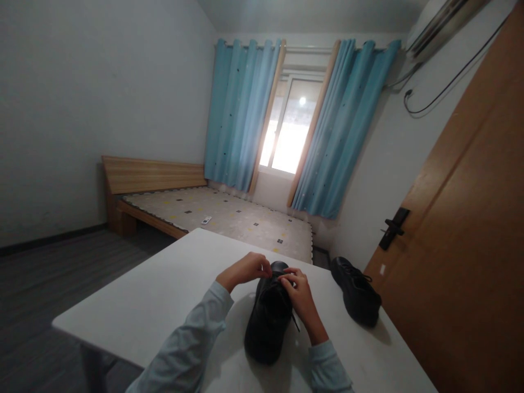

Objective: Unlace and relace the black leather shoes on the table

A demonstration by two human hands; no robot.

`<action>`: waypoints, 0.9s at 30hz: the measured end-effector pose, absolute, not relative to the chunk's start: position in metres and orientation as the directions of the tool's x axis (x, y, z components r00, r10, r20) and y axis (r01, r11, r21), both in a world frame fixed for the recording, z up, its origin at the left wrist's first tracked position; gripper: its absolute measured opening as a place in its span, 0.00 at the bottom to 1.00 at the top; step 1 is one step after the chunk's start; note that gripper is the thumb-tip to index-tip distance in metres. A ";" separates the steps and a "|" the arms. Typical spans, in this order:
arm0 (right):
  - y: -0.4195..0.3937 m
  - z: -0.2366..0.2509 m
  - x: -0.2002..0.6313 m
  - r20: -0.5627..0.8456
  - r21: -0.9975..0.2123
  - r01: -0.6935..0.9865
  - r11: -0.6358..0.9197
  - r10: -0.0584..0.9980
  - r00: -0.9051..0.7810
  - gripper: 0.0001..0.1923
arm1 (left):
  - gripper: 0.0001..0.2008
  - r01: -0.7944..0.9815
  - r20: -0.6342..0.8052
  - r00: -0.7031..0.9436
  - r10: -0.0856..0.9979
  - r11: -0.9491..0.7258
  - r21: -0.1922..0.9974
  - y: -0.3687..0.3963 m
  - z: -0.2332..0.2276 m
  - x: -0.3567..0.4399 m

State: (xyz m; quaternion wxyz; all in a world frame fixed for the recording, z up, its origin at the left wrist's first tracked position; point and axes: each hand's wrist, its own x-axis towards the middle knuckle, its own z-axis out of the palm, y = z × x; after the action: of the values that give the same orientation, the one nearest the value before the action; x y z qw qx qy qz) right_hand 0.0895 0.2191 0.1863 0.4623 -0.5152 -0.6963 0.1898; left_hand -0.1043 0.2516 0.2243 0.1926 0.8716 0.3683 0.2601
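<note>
A black lace-up shoe [268, 335] stands on the white table, its toe pointing away from me and its heel toward me. Over the front of its lacing, my left hand [250, 268] is closed in a pinch on the shoelace from the left side. My right hand [298, 289] pinches at the lacing from the right, fingertips a little apart from the left ones. One lace end [295, 323] hangs down the shoe's right side. The dark lace between my fingers is hard to make out. A matching black shoe [360, 297] rests near the table's right edge.
The white table [164, 295] fills the foreground. Beyond it stands a bed [237, 215] with a small white remote [206, 220] on its mattress. A wooden door [462, 218] with a dark handle [393, 228] is close on the right.
</note>
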 end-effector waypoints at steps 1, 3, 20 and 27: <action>0.219 0.186 0.089 0.442 -0.744 0.542 0.390 0.896 -0.038 0.10 | 0.06 0.534 0.303 0.595 0.744 -0.648 0.543 0.251 0.225 -0.104; 0.220 0.186 0.089 0.431 -0.746 0.550 0.377 0.902 -0.034 0.11 | 0.06 0.533 0.278 0.585 0.762 -0.619 0.577 0.249 0.226 -0.104; 0.221 0.184 0.088 0.423 -0.706 0.596 0.381 0.903 -0.076 0.08 | 0.03 0.613 0.259 0.546 0.797 -0.591 0.525 0.245 0.228 -0.098; 0.223 0.185 0.085 0.400 -0.702 0.616 0.357 0.914 -0.074 0.06 | 0.03 0.541 0.248 0.564 0.787 -0.580 0.609 0.250 0.222 -0.098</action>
State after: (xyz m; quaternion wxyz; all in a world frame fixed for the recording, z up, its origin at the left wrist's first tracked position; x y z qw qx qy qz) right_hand 0.0855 0.2227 0.1853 0.4168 -0.5380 -0.7106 0.1786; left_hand -0.0977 0.2498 0.2224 0.2405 0.8511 0.3902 0.2561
